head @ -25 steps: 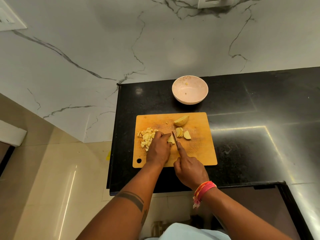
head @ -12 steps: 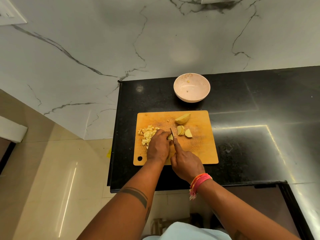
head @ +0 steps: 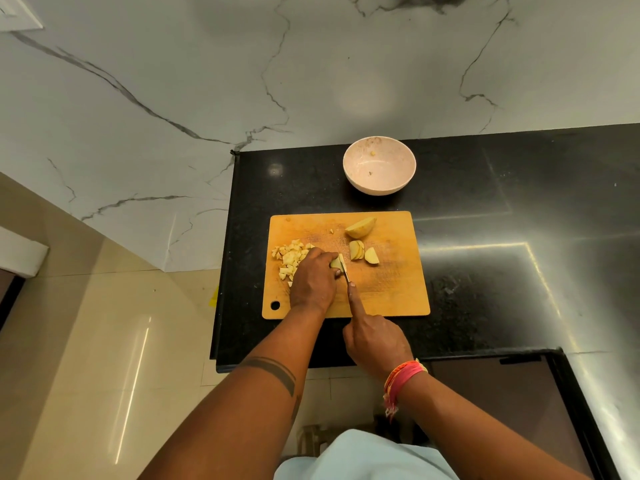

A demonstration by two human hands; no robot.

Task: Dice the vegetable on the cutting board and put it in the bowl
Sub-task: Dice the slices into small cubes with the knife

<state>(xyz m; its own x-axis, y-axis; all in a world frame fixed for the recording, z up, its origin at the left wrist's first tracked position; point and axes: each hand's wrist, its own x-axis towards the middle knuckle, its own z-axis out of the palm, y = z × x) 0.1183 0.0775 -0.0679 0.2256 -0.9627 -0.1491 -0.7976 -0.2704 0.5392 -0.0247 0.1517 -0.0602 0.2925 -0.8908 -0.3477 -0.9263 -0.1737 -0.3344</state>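
- Black polished stone countertop: speckled, glossy, bright light streaks reflected across its right half.
- White marble wall panel with grey veining: meets the countertop's far edge and runs past its left edge.
- Beige glossy floor tiles: below the countertop's left edge, one long light reflection.

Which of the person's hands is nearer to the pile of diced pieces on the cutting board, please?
The left hand: it lies right against the pile of diced pieces. The right hand grips the knife nearer the board's front edge.
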